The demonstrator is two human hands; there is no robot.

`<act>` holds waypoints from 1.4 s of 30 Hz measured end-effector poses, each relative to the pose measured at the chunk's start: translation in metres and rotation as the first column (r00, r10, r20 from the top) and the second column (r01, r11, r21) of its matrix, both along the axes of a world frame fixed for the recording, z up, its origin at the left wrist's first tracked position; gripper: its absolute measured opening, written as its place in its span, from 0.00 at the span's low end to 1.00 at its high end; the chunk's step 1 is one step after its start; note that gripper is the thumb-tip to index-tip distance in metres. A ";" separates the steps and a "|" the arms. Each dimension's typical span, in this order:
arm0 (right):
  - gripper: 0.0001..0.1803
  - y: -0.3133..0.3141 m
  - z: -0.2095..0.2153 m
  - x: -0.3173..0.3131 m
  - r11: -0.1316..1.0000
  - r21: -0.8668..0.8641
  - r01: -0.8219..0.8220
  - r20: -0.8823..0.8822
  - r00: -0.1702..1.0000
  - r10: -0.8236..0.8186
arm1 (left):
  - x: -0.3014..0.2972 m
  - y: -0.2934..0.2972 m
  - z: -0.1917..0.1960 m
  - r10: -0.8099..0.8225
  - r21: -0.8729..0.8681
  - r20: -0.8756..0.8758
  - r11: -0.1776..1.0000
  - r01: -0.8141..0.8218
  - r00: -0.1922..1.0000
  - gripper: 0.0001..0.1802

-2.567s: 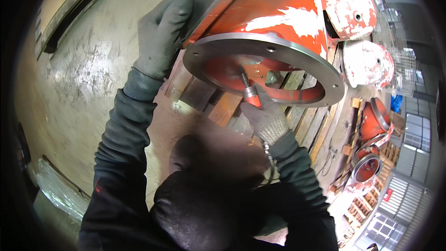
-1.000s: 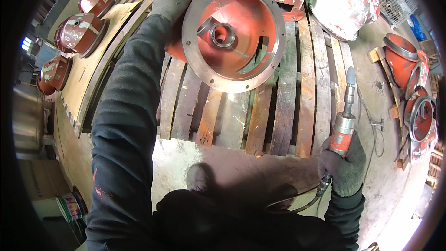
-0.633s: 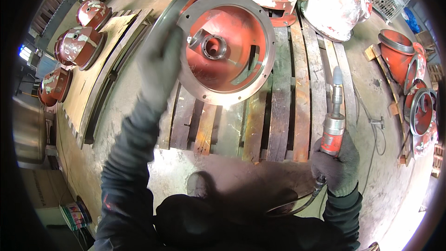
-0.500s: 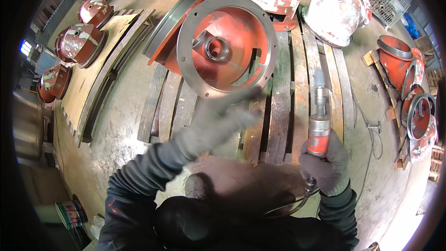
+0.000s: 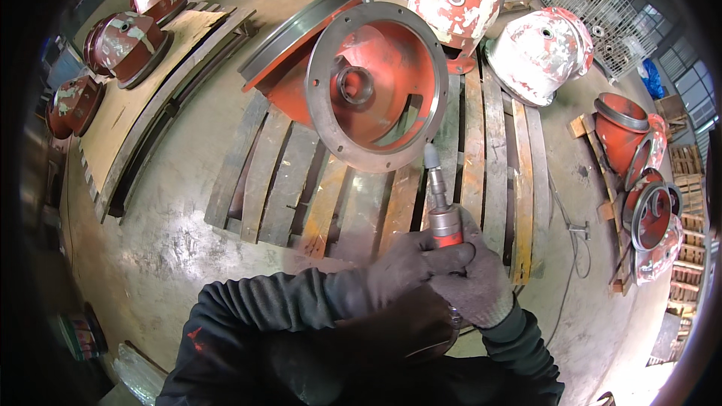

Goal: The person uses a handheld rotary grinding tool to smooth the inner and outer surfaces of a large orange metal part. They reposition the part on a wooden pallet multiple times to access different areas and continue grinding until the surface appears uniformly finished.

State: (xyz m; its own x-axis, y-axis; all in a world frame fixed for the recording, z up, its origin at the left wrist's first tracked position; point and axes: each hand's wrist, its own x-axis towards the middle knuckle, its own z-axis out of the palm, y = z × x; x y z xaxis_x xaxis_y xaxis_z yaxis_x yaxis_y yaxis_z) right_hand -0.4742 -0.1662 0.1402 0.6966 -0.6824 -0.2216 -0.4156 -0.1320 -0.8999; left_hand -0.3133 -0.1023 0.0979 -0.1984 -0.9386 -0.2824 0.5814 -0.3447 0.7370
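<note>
In my gloved right hand (image 5: 485,286) I hold a die grinder (image 5: 444,219), red and silver with a grey rounded tip pointing up and away from me. My gloved left hand (image 5: 410,265) has its fingers closed over the grinder's red body, against the right hand. Just beyond the tip stands a red bowl-shaped casting (image 5: 387,90), its bare metal flange with bolt holes tilted toward me. The tip is close to the flange's lower right edge; I cannot tell whether they touch. A second red casting (image 5: 289,94) with a grey machined rim leans behind it on the left.
The castings stand on a slatted wooden pallet (image 5: 274,184). Two patchy red-and-white housings, a nearer one (image 5: 538,56) and a farther one (image 5: 457,19), sit at its far right. Other castings lie on pallets left and right. A hose (image 5: 575,256) runs along the floor at right.
My right hand has brought the grinder leftward, its tip now near the flange. My left hand has drawn back from the casting and closed on the grinder. The view has shifted slightly.
</note>
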 end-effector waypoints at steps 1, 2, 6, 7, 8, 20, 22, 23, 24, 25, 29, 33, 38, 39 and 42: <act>0.32 0.001 0.001 0.002 0.996 -0.090 -0.025 -0.127 0.992 0.013 | 0.001 0.001 0.001 0.015 0.021 0.034 1.000 -0.016 0.999 0.26; 0.34 0.002 0.003 0.004 0.993 -0.112 -0.036 -0.090 0.996 0.026 | 0.003 0.003 0.003 0.030 0.041 0.069 0.999 -0.033 0.997 0.26; 0.40 0.012 0.007 0.017 0.978 -0.211 0.000 -0.048 0.999 -0.010 | 0.010 0.006 0.009 0.147 0.020 0.024 0.989 -0.148 0.989 0.19; 0.40 0.014 0.008 0.021 0.976 -0.214 0.028 -0.035 0.999 -0.037 | 0.011 0.007 0.010 0.184 -0.008 0.020 0.983 -0.183 0.983 0.19; 0.39 0.017 0.009 0.024 0.974 -0.217 0.059 -0.021 0.998 -0.065 | 0.012 0.008 0.012 0.215 -0.054 -0.003 0.975 -0.215 0.977 0.19; 0.20 0.022 -0.001 0.037 0.949 -0.309 -0.068 0.062 0.994 0.091 | 0.014 0.021 0.017 0.310 -0.106 0.227 0.950 -0.293 0.923 0.28; 0.20 0.020 -0.001 0.036 0.941 -0.314 -0.125 -0.075 0.991 0.106 | 0.014 0.021 0.016 0.299 -0.129 0.236 0.953 -0.275 0.924 0.26; 0.20 0.019 -0.001 0.035 0.937 -0.312 -0.156 -0.144 0.983 0.116 | 0.013 0.021 0.015 0.296 -0.116 0.253 0.954 -0.275 0.921 0.25; 0.21 0.017 0.001 0.034 0.906 -0.369 -0.205 -0.135 0.977 0.166 | 0.013 0.021 0.015 0.297 -0.158 0.213 0.951 -0.267 0.931 0.23; 0.21 0.015 0.002 0.033 0.870 -0.425 -0.249 -0.129 0.968 0.214 | 0.014 0.021 0.016 0.295 -0.176 0.184 0.948 -0.264 0.938 0.22; 0.19 0.007 0.012 0.024 0.920 0.363 -0.145 -0.049 0.983 0.174 | 0.023 0.023 0.017 0.181 -0.299 0.096 0.943 -0.145 0.979 0.16; 0.18 0.003 0.015 0.012 0.890 0.321 -0.324 0.118 0.946 0.301 | 0.028 0.020 0.014 -0.039 -0.280 0.173 0.956 0.087 0.984 0.14; 0.24 0.004 -0.007 -0.007 0.962 0.192 -0.193 -0.033 0.979 0.203 | 0.014 0.017 0.016 0.021 -0.139 0.445 0.989 0.046 0.895 0.15; 0.24 0.005 -0.014 -0.011 0.972 -0.060 -0.227 -0.050 0.973 0.224 | 0.008 0.015 0.018 0.059 -0.148 0.368 0.989 -0.005 0.928 0.16; 0.25 0.003 -0.037 -0.022 0.819 -0.496 -0.290 -0.242 0.951 0.190 | -0.013 0.004 0.021 0.115 -0.116 0.167 0.989 -0.096 0.979 0.19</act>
